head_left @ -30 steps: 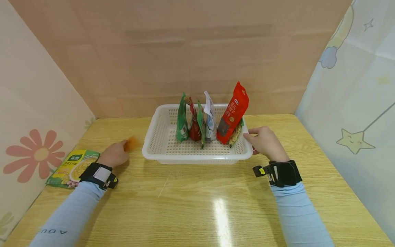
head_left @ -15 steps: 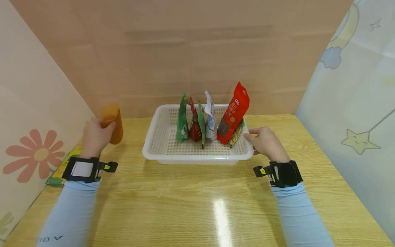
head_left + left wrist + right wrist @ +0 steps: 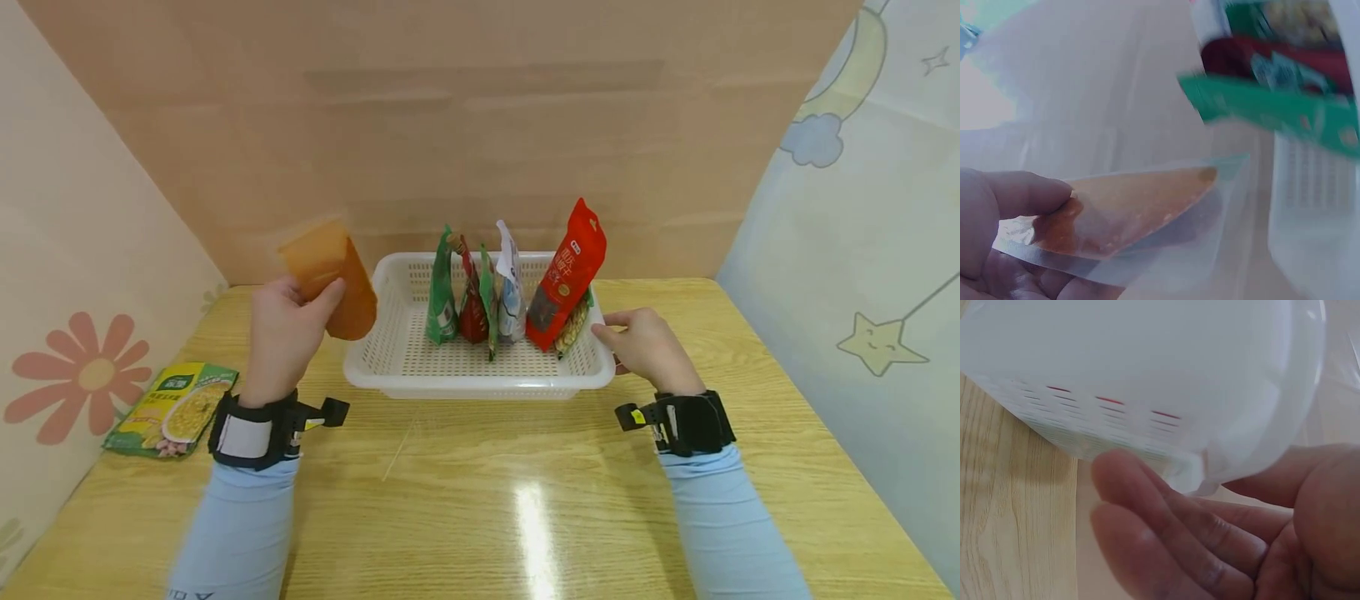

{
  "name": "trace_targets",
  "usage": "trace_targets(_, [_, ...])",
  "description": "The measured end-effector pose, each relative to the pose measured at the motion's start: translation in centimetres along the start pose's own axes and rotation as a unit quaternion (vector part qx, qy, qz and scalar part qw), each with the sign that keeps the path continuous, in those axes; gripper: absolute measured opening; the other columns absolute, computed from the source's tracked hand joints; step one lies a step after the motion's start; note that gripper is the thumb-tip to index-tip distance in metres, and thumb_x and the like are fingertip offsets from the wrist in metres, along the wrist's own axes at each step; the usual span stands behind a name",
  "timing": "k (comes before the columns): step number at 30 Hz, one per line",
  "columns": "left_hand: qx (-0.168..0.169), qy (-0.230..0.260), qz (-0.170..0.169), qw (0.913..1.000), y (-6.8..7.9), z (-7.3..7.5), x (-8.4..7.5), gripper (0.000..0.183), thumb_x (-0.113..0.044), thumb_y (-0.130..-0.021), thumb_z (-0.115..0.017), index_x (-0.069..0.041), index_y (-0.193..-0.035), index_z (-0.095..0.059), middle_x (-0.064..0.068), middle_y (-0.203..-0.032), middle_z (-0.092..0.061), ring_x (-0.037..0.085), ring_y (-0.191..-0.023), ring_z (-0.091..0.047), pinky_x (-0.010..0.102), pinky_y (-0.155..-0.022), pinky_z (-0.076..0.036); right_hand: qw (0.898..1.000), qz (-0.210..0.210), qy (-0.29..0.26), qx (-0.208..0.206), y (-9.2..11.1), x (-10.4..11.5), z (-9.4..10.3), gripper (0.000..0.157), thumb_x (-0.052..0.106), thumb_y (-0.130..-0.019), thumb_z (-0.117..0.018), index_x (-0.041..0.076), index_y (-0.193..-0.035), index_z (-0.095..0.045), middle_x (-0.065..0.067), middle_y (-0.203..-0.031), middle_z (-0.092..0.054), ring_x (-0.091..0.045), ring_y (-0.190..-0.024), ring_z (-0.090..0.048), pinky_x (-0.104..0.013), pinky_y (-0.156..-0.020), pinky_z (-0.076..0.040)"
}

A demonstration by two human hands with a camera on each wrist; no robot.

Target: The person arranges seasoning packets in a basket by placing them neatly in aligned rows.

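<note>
My left hand (image 3: pixel 285 337) pinches a clear flat packet with orange-brown contents (image 3: pixel 351 292) between thumb and fingers. It hangs above the table, overlapping the left rim of the white basket (image 3: pixel 480 382) in the head view. The left wrist view shows the thumb on top of the packet (image 3: pixel 1147 209), whose clear margin extends beyond the contents. My right hand (image 3: pixel 648 350) holds the basket's right end, thumb at the rim and fingers below it. Upright in the basket are a green bag (image 3: pixel 442 296), a dark red one (image 3: pixel 473 308), a white one (image 3: pixel 511 292) and a leaning red pouch (image 3: pixel 566 275).
A yellow-green food packet (image 3: pixel 174 408) lies flat at the table's left side. Another narrow green packet (image 3: pixel 489 304) and a patterned one (image 3: pixel 573 327) also stand in the basket. A brown papered wall (image 3: pixel 480 125) rises behind, with patterned walls at both sides.
From low over the left of the table, my left hand has lifted the orange-brown packet, then swung it right to the basket's left end. The right hand and basket stay put.
</note>
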State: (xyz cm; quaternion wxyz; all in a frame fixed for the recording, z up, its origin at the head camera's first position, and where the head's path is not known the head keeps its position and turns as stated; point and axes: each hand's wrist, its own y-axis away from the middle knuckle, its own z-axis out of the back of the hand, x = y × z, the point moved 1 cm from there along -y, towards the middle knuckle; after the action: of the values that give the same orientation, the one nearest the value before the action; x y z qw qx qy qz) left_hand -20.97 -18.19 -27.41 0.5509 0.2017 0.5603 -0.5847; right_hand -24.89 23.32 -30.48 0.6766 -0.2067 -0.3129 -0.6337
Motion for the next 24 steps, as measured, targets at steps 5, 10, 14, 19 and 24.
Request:
trace_targets(5, [0.058,0.049,-0.017,0.997,1.0,-1.8,-1.9,0.035,-0.021,-0.095,-0.069,0.004,-0.119,-0.067,0.015,-0.114,-0.069,0.021,-0.099,-0.069,0.028,-0.081,-0.057,1.0,-0.004,0.004,0.003,-0.1,0.1,0.0,0.052,0.027,-0.102,-0.056,-0.01,-0.139,-0.049,-0.024,-0.111,-0.066,-0.022,-0.071,-0.069,-0.037,-0.068,-0.06])
trace_targets(10, [0.093,0.101,-0.02,0.9904,1.5,-3.5,-3.3,0.034,-0.016,-0.094,-0.07,0.007,-0.118,-0.066,0.017,-0.111,-0.069,0.022,-0.095,-0.07,0.029,-0.078,-0.058,1.0,-0.002,0.002,0.004,-0.1,0.1,0.1,0.052,0.027,-0.102,-0.056,-0.01,-0.139,-0.049,-0.025,-0.112,-0.065,-0.022,-0.072,-0.07,-0.036,-0.067,-0.06])
trace_targets(14, [0.105,0.109,-0.022,0.9883,1.8,-4.8,-3.9,0.03,-0.017,-0.092,-0.072,0.008,-0.11,-0.069,0.017,-0.103,-0.071,0.022,-0.085,-0.071,0.029,-0.072,-0.059,1.0,-0.005,-0.001,0.007,-0.2,0.2,0.1,0.052,0.028,-0.103,-0.055,-0.009,-0.139,-0.049,-0.024,-0.114,-0.065,-0.022,-0.075,-0.07,-0.038,-0.07,-0.06])
trace_targets(19, [0.132,0.087,-0.029,0.987,2.5,-6.2,-4.3,0.026,-0.018,-0.092,-0.071,0.006,-0.101,-0.071,0.015,-0.09,-0.072,0.023,-0.071,-0.066,0.028,-0.061,-0.056,1.0,-0.004,-0.002,0.006,-0.5,0.3,0.0,0.052,0.029,-0.102,-0.056,-0.008,-0.139,-0.051,-0.023,-0.113,-0.066,-0.021,-0.075,-0.07,-0.041,-0.072,-0.059])
trace_targets(24, [0.189,0.108,-0.031,0.9756,3.4,-7.9,-4.7,0.023,-0.015,-0.094,-0.067,0.006,-0.101,-0.071,0.015,-0.087,-0.072,0.023,-0.071,-0.065,0.027,-0.062,-0.055,1.0,-0.004,0.02,-0.003,0.0,0.5,0.3,0.052,0.028,-0.102,-0.056,-0.008,-0.139,-0.051,-0.023,-0.111,-0.067,-0.022,-0.076,-0.07,-0.04,-0.071,-0.059])
